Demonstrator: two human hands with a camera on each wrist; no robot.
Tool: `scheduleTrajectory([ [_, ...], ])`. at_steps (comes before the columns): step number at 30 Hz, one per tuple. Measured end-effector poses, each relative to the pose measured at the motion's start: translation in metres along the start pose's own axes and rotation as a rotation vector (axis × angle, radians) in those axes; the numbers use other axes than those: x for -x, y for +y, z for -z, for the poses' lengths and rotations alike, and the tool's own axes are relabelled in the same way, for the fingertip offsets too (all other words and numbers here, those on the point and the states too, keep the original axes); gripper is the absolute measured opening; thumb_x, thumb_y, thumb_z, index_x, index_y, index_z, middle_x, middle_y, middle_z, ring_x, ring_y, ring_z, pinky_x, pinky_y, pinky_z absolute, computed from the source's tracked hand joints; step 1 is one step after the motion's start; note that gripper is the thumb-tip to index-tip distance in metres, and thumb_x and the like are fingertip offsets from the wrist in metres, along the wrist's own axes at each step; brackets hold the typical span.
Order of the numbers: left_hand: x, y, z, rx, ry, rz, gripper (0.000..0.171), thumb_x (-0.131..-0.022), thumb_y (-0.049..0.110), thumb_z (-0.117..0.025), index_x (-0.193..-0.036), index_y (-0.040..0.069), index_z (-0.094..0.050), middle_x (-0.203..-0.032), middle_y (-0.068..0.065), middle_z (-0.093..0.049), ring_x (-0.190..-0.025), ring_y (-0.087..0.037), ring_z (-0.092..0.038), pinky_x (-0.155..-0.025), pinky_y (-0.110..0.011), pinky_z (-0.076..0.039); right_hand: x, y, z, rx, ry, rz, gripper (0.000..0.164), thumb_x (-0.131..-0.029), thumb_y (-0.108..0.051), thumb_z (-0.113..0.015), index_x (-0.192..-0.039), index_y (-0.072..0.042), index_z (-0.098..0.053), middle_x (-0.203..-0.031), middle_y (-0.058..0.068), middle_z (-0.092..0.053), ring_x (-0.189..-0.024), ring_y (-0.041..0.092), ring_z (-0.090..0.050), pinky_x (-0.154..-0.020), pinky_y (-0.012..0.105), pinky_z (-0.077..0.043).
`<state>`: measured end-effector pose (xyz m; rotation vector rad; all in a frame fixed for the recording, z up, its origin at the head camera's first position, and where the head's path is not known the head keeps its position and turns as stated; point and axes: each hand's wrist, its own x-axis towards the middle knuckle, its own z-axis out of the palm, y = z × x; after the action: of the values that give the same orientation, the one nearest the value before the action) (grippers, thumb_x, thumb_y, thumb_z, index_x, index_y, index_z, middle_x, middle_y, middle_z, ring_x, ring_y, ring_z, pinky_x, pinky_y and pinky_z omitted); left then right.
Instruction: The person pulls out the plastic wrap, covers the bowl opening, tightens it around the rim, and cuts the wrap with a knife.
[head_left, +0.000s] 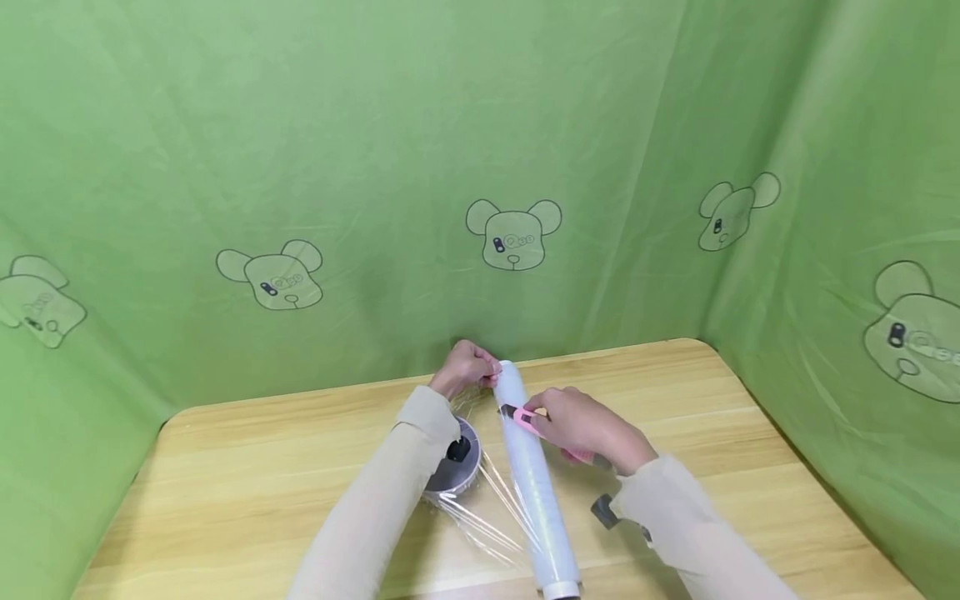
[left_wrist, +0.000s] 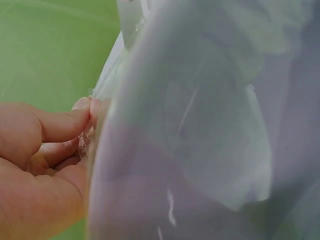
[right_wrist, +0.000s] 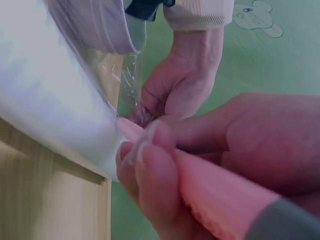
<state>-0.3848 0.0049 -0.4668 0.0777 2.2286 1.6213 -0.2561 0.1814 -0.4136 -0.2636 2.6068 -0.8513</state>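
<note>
A white roll of plastic wrap (head_left: 543, 508) lies lengthwise on the table. At its far end my left hand (head_left: 467, 367) pinches the edge of the clear film between thumb and fingers; the left wrist view shows the bunched film (left_wrist: 84, 142) there. My right hand (head_left: 583, 421) grips a pink utility knife (head_left: 527, 420), its dark tip over the left side of the roll. Film (head_left: 480, 521) stretches from the roll leftward over a round grey dish with a pale rim (head_left: 477, 467). My left sleeve partly hides the dish.
The wooden table (head_left: 247, 492) ends in a far edge just beyond the left hand. Green fabric (head_left: 375, 167) with bear-head prints hangs behind it and at both sides. A dark wrist camera (head_left: 604, 512) sits beneath the right cuff.
</note>
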Motion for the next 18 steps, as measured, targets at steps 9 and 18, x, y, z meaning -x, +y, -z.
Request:
scheduleTrajectory([
  [9, -0.001, 0.001, 0.000, 0.029, -0.008, 0.005, 0.010, -0.090, -0.012, -0.067, -0.099, -0.016, -0.069, -0.091, -0.026, -0.072, -0.067, -0.020, -0.065, -0.080, -0.037, -0.064, 0.023, -0.001, -0.005, -0.007, 0.004, 0.003, 0.036, -0.105, -0.013, -0.057, -0.140, -0.004, -0.061, -0.052, 0.010, -0.057, -0.035, 0.011, -0.044, -0.033, 0.019, -0.031],
  [18, 0.000, 0.000, -0.002, 0.043, -0.015, 0.014, 0.012, -0.090, -0.012, -0.067, -0.101, -0.016, -0.069, -0.092, -0.026, -0.071, -0.068, -0.021, -0.065, -0.085, -0.040, -0.063, 0.041, 0.003, -0.012, 0.016, 0.015, 0.012, 0.036, -0.105, -0.014, -0.056, -0.139, -0.006, -0.062, -0.050, 0.007, -0.056, -0.033, 0.009, -0.044, -0.032, 0.017, -0.027],
])
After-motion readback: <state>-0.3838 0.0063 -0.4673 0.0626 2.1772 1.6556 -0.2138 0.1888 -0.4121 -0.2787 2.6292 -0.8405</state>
